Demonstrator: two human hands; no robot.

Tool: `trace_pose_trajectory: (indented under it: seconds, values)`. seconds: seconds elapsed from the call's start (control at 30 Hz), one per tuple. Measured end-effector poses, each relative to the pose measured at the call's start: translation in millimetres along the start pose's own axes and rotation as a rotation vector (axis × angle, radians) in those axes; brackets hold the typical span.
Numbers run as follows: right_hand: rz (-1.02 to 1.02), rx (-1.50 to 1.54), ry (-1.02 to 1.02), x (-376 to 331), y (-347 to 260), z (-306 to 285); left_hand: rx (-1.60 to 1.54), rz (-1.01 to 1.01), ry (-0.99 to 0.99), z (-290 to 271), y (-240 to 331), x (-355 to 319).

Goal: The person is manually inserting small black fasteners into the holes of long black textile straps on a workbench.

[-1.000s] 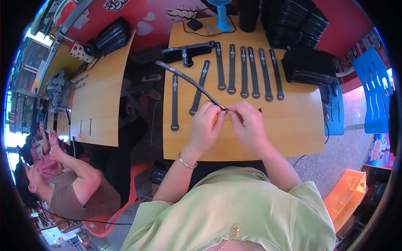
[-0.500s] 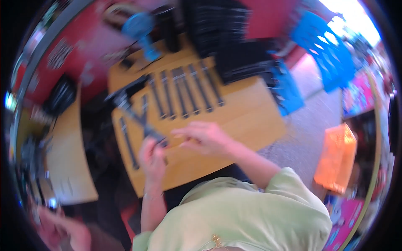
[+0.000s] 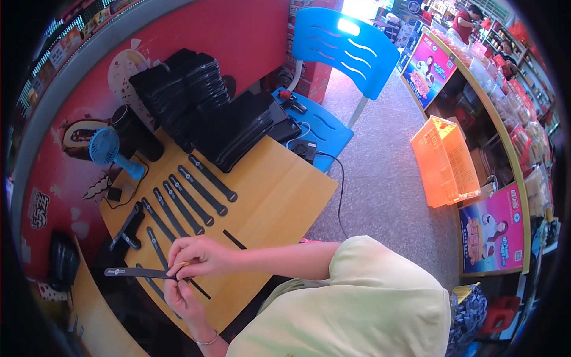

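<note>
A flat black strap (image 3: 137,272) with a printed rounded end stretches leftward from my fingers over the table's near left part. My right hand (image 3: 205,257) is closed in a pinch on the strap's right end, where a small yellowish-brown bit shows at the fingertips. Just below, my left hand (image 3: 183,300) is closed, its fingertips against the same end. A thin dark strip (image 3: 201,290) shows beside the left fingers. Several similar straps (image 3: 189,205) with looped ends lie side by side on the wooden table (image 3: 285,193) beyond my hands. Another short black strip (image 3: 234,239) lies near my right wrist.
Stacked black packs (image 3: 235,128) and a black cylinder (image 3: 138,134) stand at the table's back, beside a blue fan (image 3: 106,147). A blue chair (image 3: 342,50) holds small devices and a cable. An orange crate (image 3: 446,163) stands right. People are in the far background.
The right hand, apart from the strap before, has come to the left hand and now pinches the strap's end. The view has turned, so the table appears further left.
</note>
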State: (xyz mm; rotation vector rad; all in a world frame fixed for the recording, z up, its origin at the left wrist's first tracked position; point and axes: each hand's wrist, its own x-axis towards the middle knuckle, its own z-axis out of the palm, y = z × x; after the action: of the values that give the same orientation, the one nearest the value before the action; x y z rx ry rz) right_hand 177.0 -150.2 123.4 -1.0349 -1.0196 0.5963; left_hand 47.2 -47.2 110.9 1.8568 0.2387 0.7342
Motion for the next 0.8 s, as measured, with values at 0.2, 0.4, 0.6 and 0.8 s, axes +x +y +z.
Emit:
trace_pose_trajectory:
  seconds: [0.2, 0.4, 0.6, 0.8]
  values:
    - [0.151, 0.003, 0.102, 17, 6, 5, 0.128, 0.028, -0.093, -28, -2, -3]
    - [-0.042, -0.464, 0.035, 26, -18, -5, 0.040, -0.189, -0.130, -36, -5, -22]
    - [-0.326, -0.784, -0.023, 8, -8, 4, -0.235, -0.411, -0.122, -15, -3, 7]
    - [-0.262, -0.525, 0.006, 10, 2, 4, -0.497, -0.414, -0.006, -3, -1, 2]
